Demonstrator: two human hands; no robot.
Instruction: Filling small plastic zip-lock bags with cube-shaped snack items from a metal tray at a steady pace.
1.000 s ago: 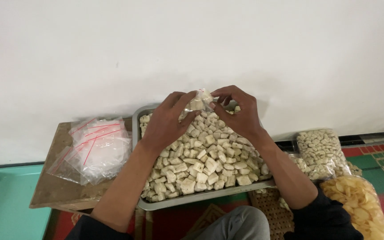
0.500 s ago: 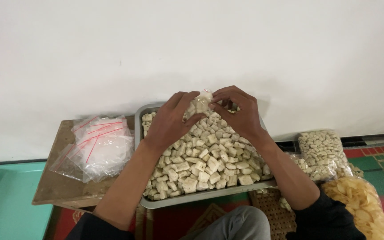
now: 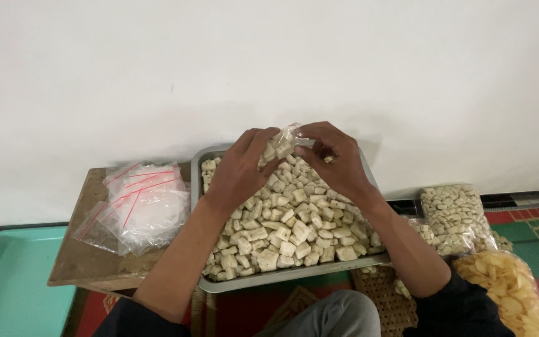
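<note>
- Against a plain white wall, low wooden surface [image 3: 88, 265] carrying a metal tray [image 3: 282, 281] heaped with pale cracker pieces [image 3: 288, 224].
- Left hand [image 3: 238, 171] and right hand [image 3: 335, 162] raised over the far end of the tray — both pinching one small clear bag [image 3: 282, 145], partly filled with pieces.
- Already packed, by the look of it: a full bag of pieces [image 3: 456, 215] at right, beside a bag of yellow chips [image 3: 506, 287].
- Left to do — most of the tray unbagged; stack of empty red-striped bags [image 3: 138, 203] waiting at left.
</note>
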